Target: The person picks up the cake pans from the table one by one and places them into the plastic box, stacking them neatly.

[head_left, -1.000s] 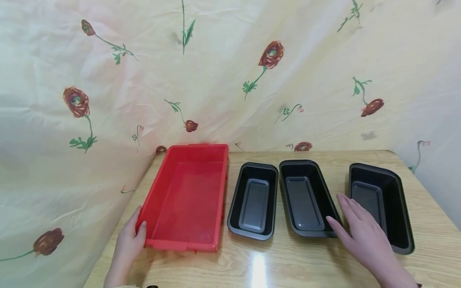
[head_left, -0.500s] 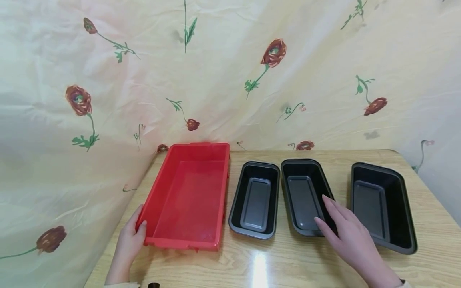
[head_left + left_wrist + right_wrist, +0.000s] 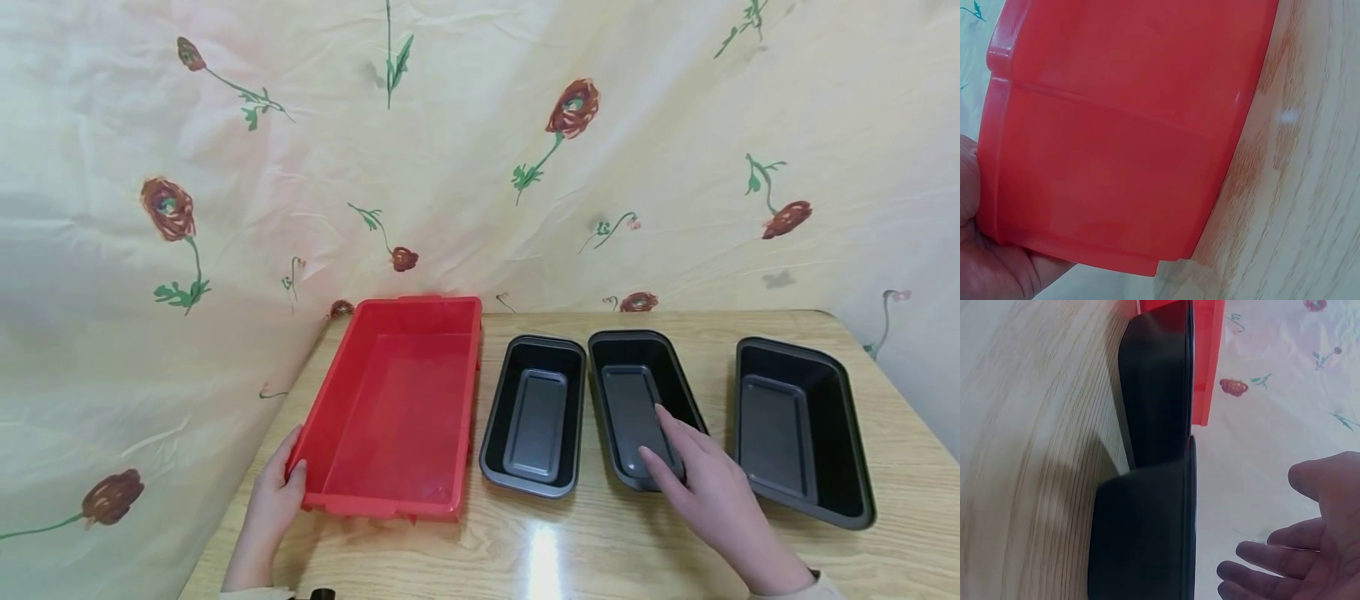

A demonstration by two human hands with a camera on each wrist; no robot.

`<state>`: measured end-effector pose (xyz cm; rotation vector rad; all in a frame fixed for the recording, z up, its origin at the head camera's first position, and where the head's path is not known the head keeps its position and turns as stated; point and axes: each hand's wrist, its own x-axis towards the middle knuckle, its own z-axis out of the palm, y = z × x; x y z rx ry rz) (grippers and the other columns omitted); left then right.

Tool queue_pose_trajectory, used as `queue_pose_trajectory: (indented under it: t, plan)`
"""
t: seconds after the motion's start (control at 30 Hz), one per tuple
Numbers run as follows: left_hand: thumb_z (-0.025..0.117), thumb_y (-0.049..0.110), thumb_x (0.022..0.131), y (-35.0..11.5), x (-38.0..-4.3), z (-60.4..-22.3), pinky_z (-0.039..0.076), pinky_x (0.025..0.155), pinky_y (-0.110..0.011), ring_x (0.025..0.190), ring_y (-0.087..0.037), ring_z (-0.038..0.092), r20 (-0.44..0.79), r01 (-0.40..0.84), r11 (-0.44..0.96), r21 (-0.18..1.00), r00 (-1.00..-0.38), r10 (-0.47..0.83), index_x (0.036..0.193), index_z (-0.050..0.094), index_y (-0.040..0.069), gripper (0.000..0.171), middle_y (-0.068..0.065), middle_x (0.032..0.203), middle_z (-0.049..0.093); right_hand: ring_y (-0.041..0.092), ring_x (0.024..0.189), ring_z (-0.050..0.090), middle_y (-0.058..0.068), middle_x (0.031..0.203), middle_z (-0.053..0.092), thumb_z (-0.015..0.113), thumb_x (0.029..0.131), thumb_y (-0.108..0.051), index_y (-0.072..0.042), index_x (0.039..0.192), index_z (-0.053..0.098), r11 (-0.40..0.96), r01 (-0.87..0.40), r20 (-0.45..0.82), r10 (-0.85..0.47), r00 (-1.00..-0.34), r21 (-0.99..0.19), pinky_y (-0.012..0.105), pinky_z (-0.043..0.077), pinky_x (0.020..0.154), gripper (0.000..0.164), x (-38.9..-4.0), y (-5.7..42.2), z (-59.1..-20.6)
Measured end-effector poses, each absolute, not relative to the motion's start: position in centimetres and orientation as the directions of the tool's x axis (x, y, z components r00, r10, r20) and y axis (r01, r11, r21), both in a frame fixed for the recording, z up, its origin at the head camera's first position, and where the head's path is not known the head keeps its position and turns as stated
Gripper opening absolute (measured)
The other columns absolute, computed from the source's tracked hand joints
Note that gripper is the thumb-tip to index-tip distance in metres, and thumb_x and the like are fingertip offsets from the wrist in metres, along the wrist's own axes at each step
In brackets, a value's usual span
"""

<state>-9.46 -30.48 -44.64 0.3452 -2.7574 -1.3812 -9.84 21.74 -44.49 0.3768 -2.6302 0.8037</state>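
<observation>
My left hand (image 3: 272, 496) grips the near left corner of a red plastic tray (image 3: 401, 417), thumb over the rim and fingers on the outside. In the left wrist view, that hand (image 3: 991, 269) is at the edge of the tray's red wall (image 3: 1110, 156). Nothing is in my right hand (image 3: 708, 492), whose spread fingers hover over the near right side of the middle black loaf pan (image 3: 628, 400). The right wrist view shows its fingers (image 3: 1279, 556) above the pan rims, apart from them.
Another black loaf pan (image 3: 536, 425) stands between the tray and the middle pan. A third, angled loaf pan (image 3: 776, 433) is at the right. All rest on a wood-grain table (image 3: 495, 554), backed by a flowered cloth (image 3: 465, 167). A small dark object (image 3: 323, 594) shows at the bottom edge.
My right hand has moved left, from the gap beside the right pan to over the middle pan. The left hand keeps its grip on the tray. The head view has shifted slightly.
</observation>
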Motion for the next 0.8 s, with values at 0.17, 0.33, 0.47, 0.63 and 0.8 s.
queue_pose_trajectory:
  t: [0.17, 0.33, 0.47, 0.63, 0.8]
  plan:
    - [0.039, -0.002, 0.107, -30.5, -9.5, -44.7, 0.044, 0.107, -0.061, 0.132, -0.050, 0.045, -0.068, -0.183, 0.571, 0.801, -0.974, -0.216, 0.161, 0.025, -0.003, 0.056, -0.033, 0.156, 0.034, 0.050, 0.117, 0.060, 0.029, 0.131, 0.064, 0.075, 0.096, -0.016, 0.010, 0.144, 0.053, 0.779, -0.372, 0.431, -0.147, -0.891, -0.505, 0.068, 0.050, 0.088, 0.058, -9.9, 20.6, -44.3]
    - [0.039, -0.002, 0.107, -30.4, -9.7, -44.7, 0.043, 0.108, -0.061, 0.134, -0.050, 0.043, -0.084, -0.197, 0.554, 0.809, -0.971, -0.222, 0.162, 0.024, -0.002, 0.057, -0.033, 0.158, 0.033, 0.039, 0.103, 0.069, 0.023, 0.120, 0.071, 0.078, 0.092, -0.010, 0.010, 0.139, 0.058, 0.771, -0.416, 0.484, -0.162, -0.860, -0.482, 0.061, 0.056, 0.080, 0.055, -10.0, 19.6, -44.5]
    - [0.039, -0.001, 0.108, -30.4, -9.8, -44.8, 0.043, 0.108, -0.061, 0.135, -0.050, 0.043, -0.099, -0.209, 0.540, 0.816, -0.969, -0.226, 0.162, 0.023, -0.001, 0.057, -0.032, 0.158, 0.032, 0.030, 0.092, 0.072, 0.016, 0.110, 0.074, 0.079, 0.090, -0.008, 0.009, 0.135, 0.062, 0.767, -0.428, 0.493, -0.169, -0.853, -0.478, 0.053, 0.060, 0.074, 0.052, -10.1, 18.9, -44.6]
    - [0.038, -0.001, 0.108, -30.3, -9.8, -44.8, 0.043, 0.108, -0.060, 0.135, -0.049, 0.042, -0.106, -0.211, 0.523, 0.826, -0.969, -0.224, 0.163, 0.022, -0.001, 0.057, -0.032, 0.159, 0.031, 0.011, 0.076, 0.065, -0.001, 0.094, 0.072, 0.078, 0.090, -0.005, 0.011, 0.131, 0.064, 0.740, -0.426, 0.468, -0.169, -0.867, -0.521, 0.034, 0.059, 0.063, 0.046, -10.1, 17.8, -44.7]
    - [0.038, -0.002, 0.108, -30.3, -9.7, -44.7, 0.043, 0.108, -0.059, 0.134, -0.048, 0.043, -0.108, -0.214, 0.517, 0.829, -0.968, -0.228, 0.163, 0.022, -0.002, 0.057, -0.032, 0.159, 0.031, 0.001, 0.064, 0.051, -0.007, 0.084, 0.064, 0.073, 0.097, -0.008, 0.012, 0.131, 0.064, 0.688, -0.333, 0.323, -0.149, -0.934, -0.645, 0.023, 0.047, 0.051, 0.041, -9.9, 16.6, -44.3]
